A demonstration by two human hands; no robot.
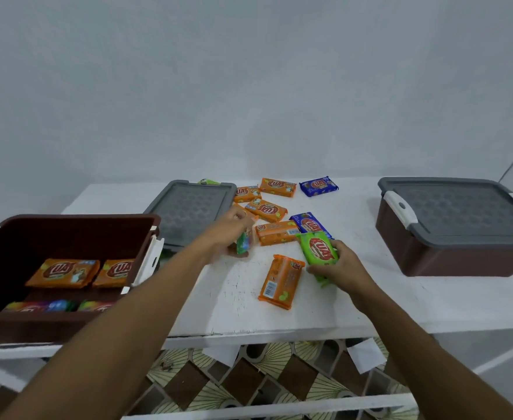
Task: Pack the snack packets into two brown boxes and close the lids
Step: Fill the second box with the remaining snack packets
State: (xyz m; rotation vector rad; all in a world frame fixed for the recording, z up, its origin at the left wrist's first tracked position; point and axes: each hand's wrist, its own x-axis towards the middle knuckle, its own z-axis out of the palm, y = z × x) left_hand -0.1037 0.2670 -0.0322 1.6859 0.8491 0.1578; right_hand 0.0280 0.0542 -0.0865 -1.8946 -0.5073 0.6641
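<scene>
While right hand point(341, 269) grip curls round green packet point(319, 251), left hand point(229, 230) grip pinches blurred packet point(244, 242) over table point(370, 292).

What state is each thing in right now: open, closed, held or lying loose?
Left brown box: open, partly filled with packets.
Grey lid: off, lying flat on the table beside that box.
Right brown box: lid on.
Left hand: grips a blurred packet.
Right hand: holds a green packet.
Orange packet: lying loose on the table.
Blue packet: loose at the back.
</scene>
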